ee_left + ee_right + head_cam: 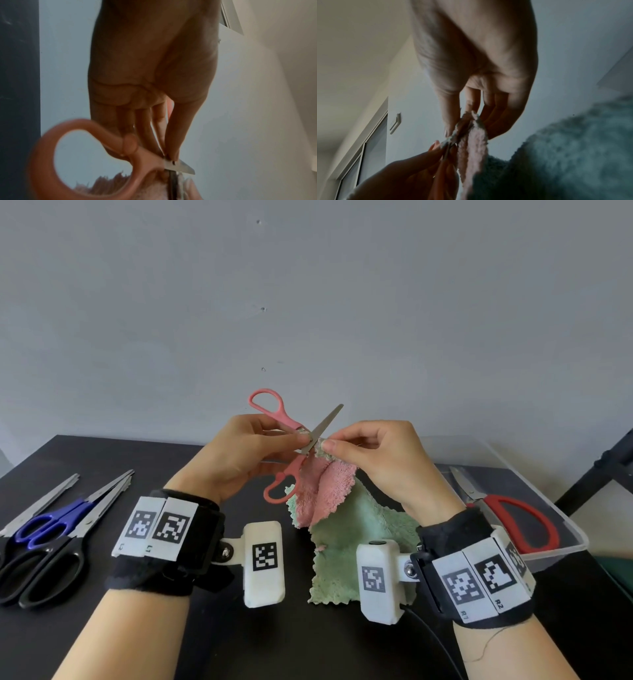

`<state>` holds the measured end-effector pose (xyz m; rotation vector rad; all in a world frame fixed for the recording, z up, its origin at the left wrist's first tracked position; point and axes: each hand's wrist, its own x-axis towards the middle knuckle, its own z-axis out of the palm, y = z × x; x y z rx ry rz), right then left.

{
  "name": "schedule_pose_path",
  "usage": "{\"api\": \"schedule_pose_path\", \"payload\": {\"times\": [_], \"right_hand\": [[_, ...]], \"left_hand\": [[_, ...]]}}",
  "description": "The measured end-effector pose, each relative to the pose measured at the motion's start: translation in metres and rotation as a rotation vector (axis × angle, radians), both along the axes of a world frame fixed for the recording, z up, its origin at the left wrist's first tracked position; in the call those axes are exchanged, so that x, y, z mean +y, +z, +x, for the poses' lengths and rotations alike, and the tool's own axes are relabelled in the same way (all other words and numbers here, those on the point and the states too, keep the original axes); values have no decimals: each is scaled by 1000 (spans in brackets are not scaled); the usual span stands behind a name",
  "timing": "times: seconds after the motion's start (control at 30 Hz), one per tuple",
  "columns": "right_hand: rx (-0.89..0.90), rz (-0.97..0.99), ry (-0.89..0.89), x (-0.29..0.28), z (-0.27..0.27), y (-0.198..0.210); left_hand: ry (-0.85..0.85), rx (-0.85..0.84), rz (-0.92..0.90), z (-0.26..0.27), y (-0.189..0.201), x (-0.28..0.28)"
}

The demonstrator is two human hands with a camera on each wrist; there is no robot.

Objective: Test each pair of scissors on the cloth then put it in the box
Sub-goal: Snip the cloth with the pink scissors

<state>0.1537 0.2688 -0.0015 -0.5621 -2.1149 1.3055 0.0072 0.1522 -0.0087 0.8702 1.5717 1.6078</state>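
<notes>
Pinching the pivot region of the pink-handled scissors with steel blades (297,440), the left hand (236,453) holds the tool raised above the black tabletop (239,645). Thumb and forefinger of this hand are clamped on the blades near the pivot; the handle loops are unoccupied, one pointing up and away, the other hanging down toward the tabletop. The blades stand crossed in an open X, one tip pointing up and to the right.

The right hand (380,460) pinches the upper edge of the fluffy cloth, pink on one face and pale green on the other (342,518), between thumb and forefinger; the remaining fingers are curled. The pinched edge touches the blades at the pivot. In the right wrist view the cloth edge (471,129) sits between the right thumb and fingers (496,121), directly against the left fingertips. The cloth's lower portion drapes down from the scissors, and its green end lies on the tabletop.

To the right of the cloth, a clear plastic box (561,529) stands on the tabletop and contains red-handled scissors (513,518). Well to the left of the cloth, blue-handled scissors (51,522) and black-handled scissors (51,563) lie on the tabletop, overlapping one another.
</notes>
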Motion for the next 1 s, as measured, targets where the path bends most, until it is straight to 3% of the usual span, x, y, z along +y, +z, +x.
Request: {"api": "schedule_pose_path", "payload": {"times": [0.4,1.0], "right_hand": [[-33,46,-25,-5,1,2],[-159,219,2,-9,-1,3]], "left_hand": [[60,109,10,13,2,5],[103,128,21,0,3,-5]]}}
